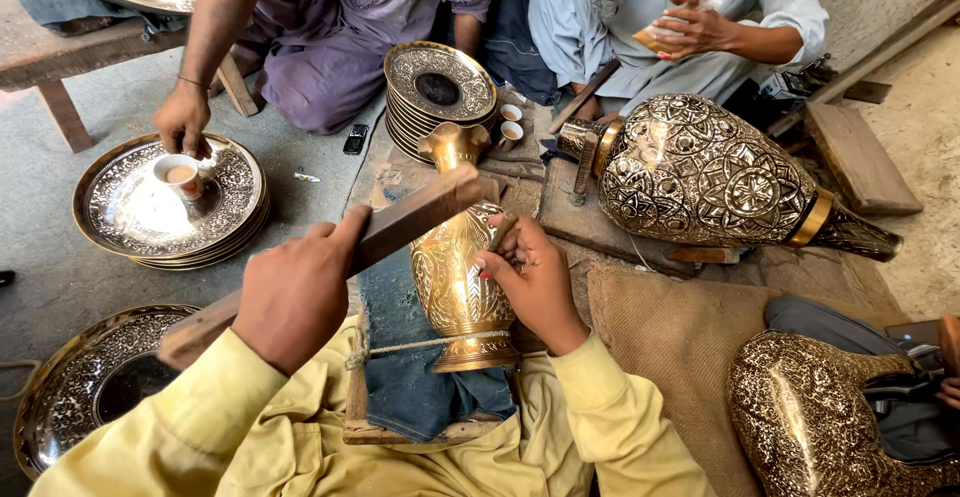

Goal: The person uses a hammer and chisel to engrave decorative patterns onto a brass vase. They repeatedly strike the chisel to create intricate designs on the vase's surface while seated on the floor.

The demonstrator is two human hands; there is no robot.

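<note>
Yellow sleeves fill the bottom edge; left hand is closed round a wooden mallet block raised over a small engraved brass vase, which lies on blue cloth on a wooden board, tied down by a cord. Right hand pinches a thin chisel against the vase's shoulder, fingers resting on the metal. Big engraved vase lies on its side beyond, plate stack behind, another person's hand touches a tea cup on a tray stack far left.
</note>
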